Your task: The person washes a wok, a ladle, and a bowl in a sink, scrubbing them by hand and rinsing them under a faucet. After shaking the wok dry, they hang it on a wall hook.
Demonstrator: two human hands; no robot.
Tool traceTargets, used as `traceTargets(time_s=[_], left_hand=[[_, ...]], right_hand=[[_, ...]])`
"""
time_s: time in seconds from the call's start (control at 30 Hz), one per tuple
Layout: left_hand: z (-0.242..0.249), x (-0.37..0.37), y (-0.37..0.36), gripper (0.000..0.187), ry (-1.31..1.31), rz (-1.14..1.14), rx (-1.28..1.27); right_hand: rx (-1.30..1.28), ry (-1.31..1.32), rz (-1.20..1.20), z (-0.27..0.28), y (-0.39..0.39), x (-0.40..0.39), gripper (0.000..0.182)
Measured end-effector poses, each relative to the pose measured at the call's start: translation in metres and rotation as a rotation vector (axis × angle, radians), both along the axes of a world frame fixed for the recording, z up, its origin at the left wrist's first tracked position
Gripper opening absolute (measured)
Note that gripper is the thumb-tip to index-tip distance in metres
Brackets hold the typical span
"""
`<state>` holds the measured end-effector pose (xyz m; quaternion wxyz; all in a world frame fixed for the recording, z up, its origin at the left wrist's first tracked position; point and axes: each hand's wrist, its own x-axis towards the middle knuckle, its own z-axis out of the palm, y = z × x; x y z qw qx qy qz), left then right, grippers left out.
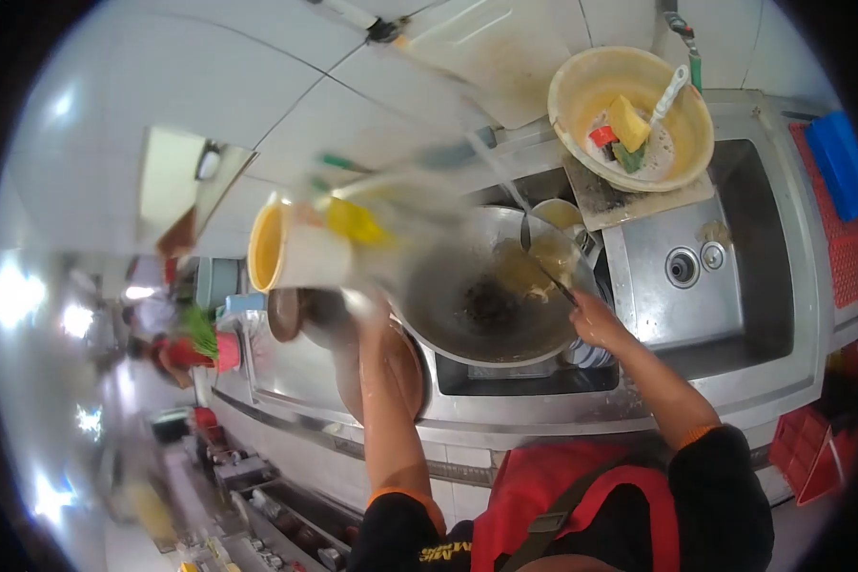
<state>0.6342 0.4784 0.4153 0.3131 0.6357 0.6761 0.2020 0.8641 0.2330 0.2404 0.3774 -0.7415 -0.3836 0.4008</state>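
A person in a red apron [629,515] leans over a steel sink, the right hand [598,322] at the near right rim of a wide metal wok [439,310]. Its fingers [582,311] are closed in a pinch around a thin dark handle [558,284] that reaches in over the cloudy liquid. The left hand [367,310], at the wok's left, is a blur beside a streaked pale and yellow shape [357,224]; whether its fingers are spread or gripping, one cannot tell.

The wok sits over one sink basin, dark bits in its liquid. It looks stiff and hardly fragile, but likely heavy and awkward with liquid inside, its wet metal slippery. The sounder hold would be both hands on opposite sides of the rim, kept level against slopping. The handle seems light and rigid, apt to twist in wet fingers; mid-shaft or higher gives better control.

Brown round pans [405,367] lie left of the wok; to its right, a second basin [701,329] shows its drain [683,268]. Beyond the wok, toward the far right, a yellowish tub [564,119] holds a soft yellow sponge [627,124] and a white-handled tool [672,93].
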Motion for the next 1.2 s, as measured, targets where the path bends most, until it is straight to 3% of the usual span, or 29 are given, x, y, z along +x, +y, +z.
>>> traceTargets(time_s=[0.1, 0.23, 0.27, 0.37, 0.43, 0.53, 0.63, 0.7, 0.87, 0.93, 1.0, 1.07, 1.17, 1.2], left_hand=[[-0.108, -0.077, 0.076, 0.044, -0.115, -0.082, 0.39], [0.028, 0.015, -0.057, 0.045, -0.324, 0.076, 0.189], [0.026, 0.022, -0.066, 0.045, -0.326, 0.088, 0.192], [0.027, 0.027, -0.091, 0.049, -0.254, -0.074, 0.619], [0.055, 0.031, -0.102, 0.05, -0.278, -0.036, 0.669], [0.079, -0.002, -0.08, 0.049, -0.28, -0.015, 0.686], [0.082, -0.039, -0.028, 0.041, -0.152, -0.16, 0.811], [0.084, -0.042, 0.0, 0.032, -0.705, -0.025, 0.136], [0.015, -0.033, 0.065, 0.022, -0.85, -0.101, -0.178], [-0.011, -0.01, 0.078, 0.022, -0.911, -0.241, -0.451], [-0.045, 0.006, 0.114, 0.025, -0.934, -0.305, -0.459], [-0.091, 0.011, 0.169, 0.022, -0.507, -0.547, -0.202], [-0.203, 0.028, 0.276, 0.028, 0.114, -0.704, 0.552], [-0.185, 0.048, 0.253, 0.032, 0.198, -0.647, 0.543]], right_hand=[[-0.085, -0.102, 0.058, 0.042, -0.047, 0.001, 0.03], [-0.156, -0.376, 0.033, 0.085, -0.083, -0.015, 0.027], [-0.153, -0.381, 0.045, 0.085, -0.084, -0.016, 0.027], [-0.196, -0.527, 0.173, 0.088, -0.086, -0.02, 0.033], [-0.197, -0.629, 0.317, 0.101, -0.087, -0.022, 0.041], [-0.111, -0.717, 0.25, 0.087, -0.093, -0.026, 0.039], [-0.079, -0.664, 0.154, 0.099, -0.104, -0.027, 0.035], [-0.032, -0.635, 0.073, 0.088, -0.114, -0.032, 0.033], [-0.002, -0.57, -0.037, 0.072, -0.137, -0.047, 0.027], [-0.11, -0.599, 0.002, 0.058, -0.142, -0.064, 0.028], [-0.141, -0.561, 0.012, 0.049, -0.149, -0.079, 0.031], [-0.193, -0.524, 0.018, 0.043, -0.153, -0.098, 0.033], [-0.288, -0.496, 0.005, 0.041, -0.152, -0.122, 0.042], [-0.292, -0.525, 0.029, 0.031, -0.153, -0.127, 0.047]])
